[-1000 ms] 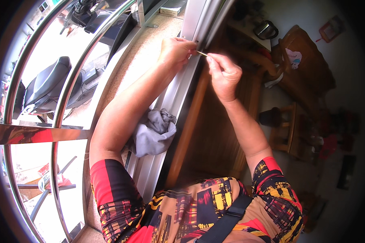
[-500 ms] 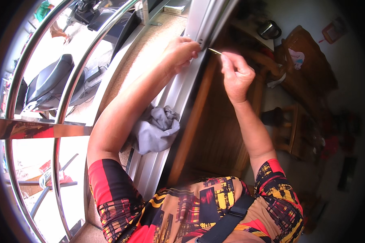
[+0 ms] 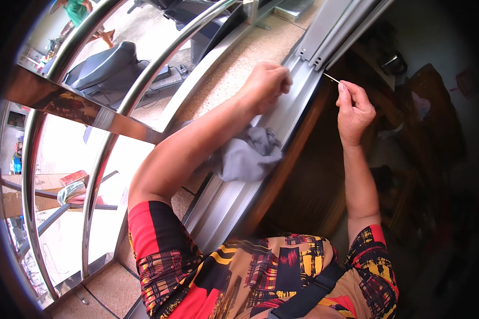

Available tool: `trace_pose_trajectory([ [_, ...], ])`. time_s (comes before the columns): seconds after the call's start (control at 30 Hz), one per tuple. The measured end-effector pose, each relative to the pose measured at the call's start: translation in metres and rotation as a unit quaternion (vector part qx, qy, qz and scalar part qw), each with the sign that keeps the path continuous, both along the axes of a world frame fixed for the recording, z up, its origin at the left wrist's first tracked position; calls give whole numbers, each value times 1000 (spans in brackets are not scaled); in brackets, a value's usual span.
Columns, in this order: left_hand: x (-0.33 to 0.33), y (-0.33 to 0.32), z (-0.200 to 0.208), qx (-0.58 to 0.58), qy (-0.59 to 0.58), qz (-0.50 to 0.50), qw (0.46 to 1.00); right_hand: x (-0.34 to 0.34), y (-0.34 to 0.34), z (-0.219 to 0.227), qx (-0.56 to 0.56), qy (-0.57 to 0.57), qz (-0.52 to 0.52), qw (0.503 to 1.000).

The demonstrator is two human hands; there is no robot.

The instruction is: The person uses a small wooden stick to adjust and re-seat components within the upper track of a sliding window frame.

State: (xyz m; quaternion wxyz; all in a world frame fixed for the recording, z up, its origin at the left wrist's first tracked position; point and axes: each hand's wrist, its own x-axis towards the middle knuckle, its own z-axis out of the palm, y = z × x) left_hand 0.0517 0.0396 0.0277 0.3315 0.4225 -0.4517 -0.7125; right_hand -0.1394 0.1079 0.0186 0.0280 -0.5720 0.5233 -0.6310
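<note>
Your left hand [image 3: 265, 85] rested as a closed fist on the metal window track [image 3: 290, 109], knuckles bent over the rail; whether that grip pinched anything underneath, the view did not show. Your right hand [image 3: 354, 109] hung just beside the track's inner edge, over the dark room side, its thumb and forefinger pressed together on a thin pale stick [image 3: 331, 78]. The stick pointed up and to your left, its free tip close to the end of the sliding frame [image 3: 330, 37] that sat in the track farther away from you. Your two hands were near each other but apart, with the rail's edge between them.

A crumpled grey cloth [image 3: 247, 154] lay on the track below your left forearm, partly hidden by the arm. On the outer side of the track ran a speckled stone sill [image 3: 239, 61], and beyond it curved, shiny steel bars [image 3: 159, 64] crossed the opening. Through the bars a parked scooter's dark seat [image 3: 109, 69] showed in bright daylight. On the room side, dark wooden furniture [image 3: 431, 106] stood well away from your hands, too dim to make out closely.
</note>
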Motion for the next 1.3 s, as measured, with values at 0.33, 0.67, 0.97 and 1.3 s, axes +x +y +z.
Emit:
trace_pose_trajectory([
  [0.33, 6, -7, -22, -22, 98, 0, 995, -2, -9, 10, -54, 213, -12, 975],
  [0.67, 1, -3, -21, -32, 85, 34, 995, -6, -45, 22, -91, 474, -48, 874],
  [0.97, -7, -6, -22, -49, 71, 37, 996, -6, -57, 1, -22, 142, 8, 990],
  [1.3, -2, -5, -24, -55, 63, 30, 996, -6, -54, 38, 25, 362, -40, 931],
])
